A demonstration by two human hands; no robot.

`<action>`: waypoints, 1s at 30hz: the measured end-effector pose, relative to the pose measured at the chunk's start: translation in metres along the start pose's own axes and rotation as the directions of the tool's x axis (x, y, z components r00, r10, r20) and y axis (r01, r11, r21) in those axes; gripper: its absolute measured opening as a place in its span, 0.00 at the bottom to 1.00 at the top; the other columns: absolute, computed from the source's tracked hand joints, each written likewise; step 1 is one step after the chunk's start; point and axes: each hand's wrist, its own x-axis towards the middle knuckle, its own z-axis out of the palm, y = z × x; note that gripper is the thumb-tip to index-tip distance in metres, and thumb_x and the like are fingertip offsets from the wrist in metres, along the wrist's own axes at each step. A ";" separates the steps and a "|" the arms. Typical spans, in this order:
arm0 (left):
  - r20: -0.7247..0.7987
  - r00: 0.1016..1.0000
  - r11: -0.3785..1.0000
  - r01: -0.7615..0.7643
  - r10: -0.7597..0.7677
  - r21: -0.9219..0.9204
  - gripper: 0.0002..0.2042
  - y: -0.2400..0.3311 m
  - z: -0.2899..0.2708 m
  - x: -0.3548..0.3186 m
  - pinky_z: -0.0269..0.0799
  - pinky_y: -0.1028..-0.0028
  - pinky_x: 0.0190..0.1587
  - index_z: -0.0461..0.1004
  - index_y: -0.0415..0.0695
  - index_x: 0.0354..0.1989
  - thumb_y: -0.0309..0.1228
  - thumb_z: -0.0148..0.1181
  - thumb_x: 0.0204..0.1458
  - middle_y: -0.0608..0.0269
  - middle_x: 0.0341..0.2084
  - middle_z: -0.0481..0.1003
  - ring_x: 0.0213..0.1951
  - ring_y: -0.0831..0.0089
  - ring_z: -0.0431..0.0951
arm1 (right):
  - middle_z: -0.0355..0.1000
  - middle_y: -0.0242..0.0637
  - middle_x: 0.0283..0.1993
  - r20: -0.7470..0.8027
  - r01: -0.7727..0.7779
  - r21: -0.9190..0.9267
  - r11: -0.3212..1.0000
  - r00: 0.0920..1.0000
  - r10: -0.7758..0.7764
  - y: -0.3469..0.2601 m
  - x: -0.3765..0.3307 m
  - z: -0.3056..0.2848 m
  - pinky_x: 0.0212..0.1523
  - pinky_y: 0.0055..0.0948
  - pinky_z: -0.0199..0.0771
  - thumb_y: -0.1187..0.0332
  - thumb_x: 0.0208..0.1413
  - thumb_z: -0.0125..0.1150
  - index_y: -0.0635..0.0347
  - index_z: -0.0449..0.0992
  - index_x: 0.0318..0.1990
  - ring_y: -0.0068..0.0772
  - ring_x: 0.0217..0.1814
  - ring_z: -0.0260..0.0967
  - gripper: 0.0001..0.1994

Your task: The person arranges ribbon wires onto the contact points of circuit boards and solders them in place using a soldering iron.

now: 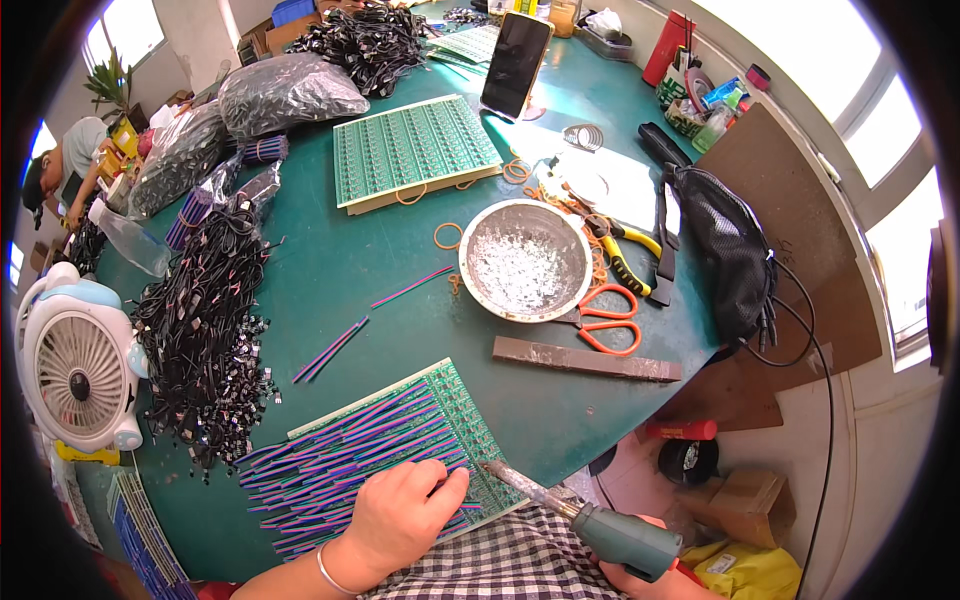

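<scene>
Two bare hands, yours, both at the near edge of one green table [400, 335]. Left hand [412, 505]: fingers curled, thumb and forefinger drawn close together over the wired board; whether a wire is pinched between them you cannot tell. One pale bracelet [325, 570] on that wrist. Right hand [630, 580]: wrapped around one soldering iron [625, 540] with a green handle, its tip just beside your left fingertips; contact with the board is unclear.

One green circuit board [470, 425], under your left hand, near your lap. Many purple-and-blue wires [350, 440], lying in rows across it, leftward from your fingers. A few loose wires [330, 350], ahead of your left hand.

Beyond both hands: one brown bar [587, 361]; one pair of orange-handled scissors [600, 324]; one metal bowl [478, 295] of silvery bits; one pair of yellow-and-black pliers [628, 268]. Farther ahead: one stack of green boards [415, 145]; one upright phone [517, 65]. Left of your left hand: one heap of black cables [205, 330]; one white fan [80, 375].
</scene>
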 end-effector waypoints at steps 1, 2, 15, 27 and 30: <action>-0.005 1.000 1.000 0.001 -0.001 -0.004 0.10 0.000 0.000 0.000 0.65 0.74 0.19 0.75 0.45 0.29 0.25 0.59 0.34 0.67 0.22 0.67 0.20 0.71 0.70 | 0.66 0.47 0.45 0.000 0.000 0.000 1.000 1.000 0.000 0.001 -0.001 0.000 0.46 0.33 0.66 0.76 0.44 0.62 0.70 0.61 0.50 0.37 0.46 0.66 0.25; -0.010 1.000 1.000 0.001 -0.001 -0.008 0.10 0.000 0.000 0.000 0.65 0.74 0.19 0.75 0.45 0.29 0.25 0.59 0.34 0.67 0.22 0.67 0.20 0.71 0.70 | 0.66 0.47 0.45 -0.004 -0.005 -0.002 1.000 1.000 0.005 0.001 -0.003 0.000 0.46 0.33 0.66 0.76 0.44 0.62 0.70 0.61 0.50 0.37 0.46 0.66 0.25; 0.010 1.000 1.000 0.003 -0.003 -0.001 0.11 0.001 0.001 -0.001 0.66 0.73 0.19 0.75 0.45 0.30 0.25 0.59 0.33 0.66 0.21 0.66 0.20 0.71 0.70 | 0.66 0.49 0.46 0.021 0.013 0.031 0.999 1.000 -0.014 0.005 -0.004 -0.002 0.46 0.33 0.67 0.77 0.45 0.60 0.70 0.60 0.51 0.38 0.46 0.67 0.24; 0.016 1.000 0.999 -0.028 0.027 0.030 0.09 0.000 0.001 -0.002 0.64 0.75 0.18 0.74 0.44 0.32 0.27 0.56 0.39 0.67 0.21 0.64 0.20 0.73 0.69 | 0.67 0.45 0.43 0.047 -0.039 0.013 0.999 0.998 0.038 0.015 -0.009 -0.001 0.44 0.31 0.66 0.77 0.44 0.60 0.69 0.63 0.48 0.37 0.42 0.67 0.21; 0.023 1.000 0.999 -0.018 0.017 0.034 0.09 0.000 0.000 -0.001 0.64 0.75 0.18 0.74 0.44 0.32 0.27 0.56 0.40 0.67 0.21 0.64 0.20 0.73 0.69 | 0.67 0.45 0.43 0.031 -0.084 0.050 0.995 0.996 0.082 0.023 -0.014 -0.002 0.44 0.31 0.66 0.77 0.44 0.59 0.69 0.64 0.47 0.37 0.42 0.66 0.20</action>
